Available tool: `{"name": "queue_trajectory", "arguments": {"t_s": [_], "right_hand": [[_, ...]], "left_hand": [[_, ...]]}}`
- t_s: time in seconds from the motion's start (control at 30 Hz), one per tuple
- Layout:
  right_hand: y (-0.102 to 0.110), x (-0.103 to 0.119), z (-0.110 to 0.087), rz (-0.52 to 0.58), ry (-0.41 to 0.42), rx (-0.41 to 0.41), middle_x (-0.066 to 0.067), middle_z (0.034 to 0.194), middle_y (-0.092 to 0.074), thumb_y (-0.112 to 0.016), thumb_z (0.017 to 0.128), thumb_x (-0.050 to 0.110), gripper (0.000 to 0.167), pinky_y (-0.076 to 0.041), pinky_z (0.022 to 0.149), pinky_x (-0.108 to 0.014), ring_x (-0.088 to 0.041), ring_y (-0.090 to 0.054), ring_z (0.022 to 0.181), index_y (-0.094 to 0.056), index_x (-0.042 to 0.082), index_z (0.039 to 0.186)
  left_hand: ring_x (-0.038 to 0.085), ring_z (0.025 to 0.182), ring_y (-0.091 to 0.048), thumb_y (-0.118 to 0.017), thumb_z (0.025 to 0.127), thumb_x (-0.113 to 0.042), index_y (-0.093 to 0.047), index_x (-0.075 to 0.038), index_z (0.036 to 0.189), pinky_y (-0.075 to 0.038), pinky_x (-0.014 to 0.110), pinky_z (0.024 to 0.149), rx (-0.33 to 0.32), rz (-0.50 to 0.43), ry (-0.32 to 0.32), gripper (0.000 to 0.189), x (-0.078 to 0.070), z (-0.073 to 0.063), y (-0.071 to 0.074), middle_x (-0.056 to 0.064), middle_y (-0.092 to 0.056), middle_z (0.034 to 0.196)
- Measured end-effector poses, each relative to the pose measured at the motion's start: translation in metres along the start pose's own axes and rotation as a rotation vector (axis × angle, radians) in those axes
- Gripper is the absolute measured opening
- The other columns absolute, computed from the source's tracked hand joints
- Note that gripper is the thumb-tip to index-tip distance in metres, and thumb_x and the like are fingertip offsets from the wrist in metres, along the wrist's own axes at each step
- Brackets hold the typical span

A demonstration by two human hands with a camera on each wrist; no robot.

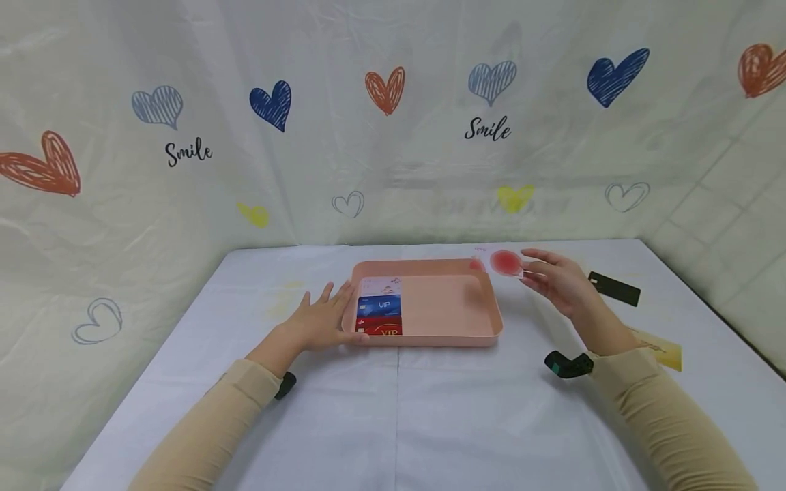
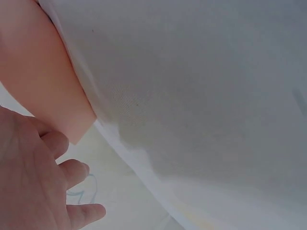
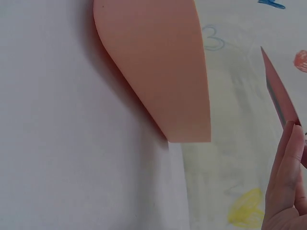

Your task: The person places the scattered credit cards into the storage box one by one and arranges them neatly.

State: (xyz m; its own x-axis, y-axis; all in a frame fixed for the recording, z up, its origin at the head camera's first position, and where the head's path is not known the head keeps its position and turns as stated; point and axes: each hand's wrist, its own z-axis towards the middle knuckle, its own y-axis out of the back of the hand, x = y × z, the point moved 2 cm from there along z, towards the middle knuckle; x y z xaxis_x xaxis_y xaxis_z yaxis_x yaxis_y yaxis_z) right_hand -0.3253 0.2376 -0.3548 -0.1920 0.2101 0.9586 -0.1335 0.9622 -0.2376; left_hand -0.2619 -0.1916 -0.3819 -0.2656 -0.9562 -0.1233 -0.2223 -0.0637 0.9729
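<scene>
A pink rectangular tray (image 1: pixel 451 310) lies on the white table. My left hand (image 1: pixel 316 322) rests against its left end with fingers spread and the thumb along the front rim. At the tray's left side, a pale pink card (image 1: pixel 381 285), a blue VIP card (image 1: pixel 379 306) and a red VIP card (image 1: pixel 379 326) overlap in a column. My right hand (image 1: pixel 557 281) pinches a thin white card with red round patches (image 1: pixel 506 262) by its right edge, raised beside the tray's far right corner. The right wrist view shows this card (image 3: pixel 280 96) nearly edge-on above the fingers.
Right of the right hand lies a black card (image 1: pixel 615 289). A gold card (image 1: pixel 663 351) is partly hidden by the right forearm. Behind the table hangs a pale sheet (image 1: pixel 424 150) printed with hearts. Each wrist wears a dark camera mount (image 1: pixel 568 365).
</scene>
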Motion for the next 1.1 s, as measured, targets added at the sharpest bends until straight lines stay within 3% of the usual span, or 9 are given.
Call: {"name": "queue_trajectory", "arguments": {"t_s": [0.1,0.33,0.73,1.1], "right_hand": [[-0.009,-0.003,0.002,-0.028,0.002,0.014,0.008,0.101,-0.067,-0.064,0.102,0.011,0.014,-0.058,0.078,-0.021,-0.009,-0.068,0.087,-0.063,0.018,0.114],[-0.028,-0.008,0.006,-0.068,0.023,0.039,0.005,0.1,-0.066,-0.061,0.103,0.009,0.036,-0.058,0.078,-0.021,-0.008,-0.068,0.085,-0.049,0.002,0.136],[-0.059,-0.012,0.013,-0.086,0.024,0.106,0.003,0.095,-0.066,-0.057,0.104,0.006,0.041,-0.058,0.076,-0.021,-0.008,-0.067,0.079,-0.043,-0.005,0.142],[-0.08,-0.024,0.026,-0.071,0.012,0.142,0.004,0.095,-0.064,-0.055,0.104,0.003,0.04,-0.058,0.077,-0.021,-0.006,-0.066,0.078,-0.043,-0.009,0.141]], "left_hand": [[0.039,0.156,-0.006,-0.058,0.087,-0.074,-0.012,-0.01,0.166,-0.006,0.071,0.117,0.0,-0.003,0.0,0.111,0.0,0.0,0.0,0.008,-0.011,0.172],[0.038,0.156,-0.004,-0.058,0.086,-0.077,-0.01,-0.01,0.166,-0.005,0.07,0.117,0.007,-0.017,0.004,0.114,0.002,0.003,-0.002,0.008,-0.009,0.172],[0.038,0.156,-0.003,-0.054,0.085,-0.08,-0.004,-0.009,0.165,-0.005,0.07,0.118,0.006,0.003,0.021,0.118,0.001,0.006,-0.008,0.009,-0.005,0.172],[0.039,0.156,-0.004,-0.055,0.086,-0.079,-0.007,-0.01,0.166,-0.004,0.07,0.118,-0.01,0.005,0.013,0.116,0.001,0.005,-0.007,0.009,-0.007,0.172]]}}
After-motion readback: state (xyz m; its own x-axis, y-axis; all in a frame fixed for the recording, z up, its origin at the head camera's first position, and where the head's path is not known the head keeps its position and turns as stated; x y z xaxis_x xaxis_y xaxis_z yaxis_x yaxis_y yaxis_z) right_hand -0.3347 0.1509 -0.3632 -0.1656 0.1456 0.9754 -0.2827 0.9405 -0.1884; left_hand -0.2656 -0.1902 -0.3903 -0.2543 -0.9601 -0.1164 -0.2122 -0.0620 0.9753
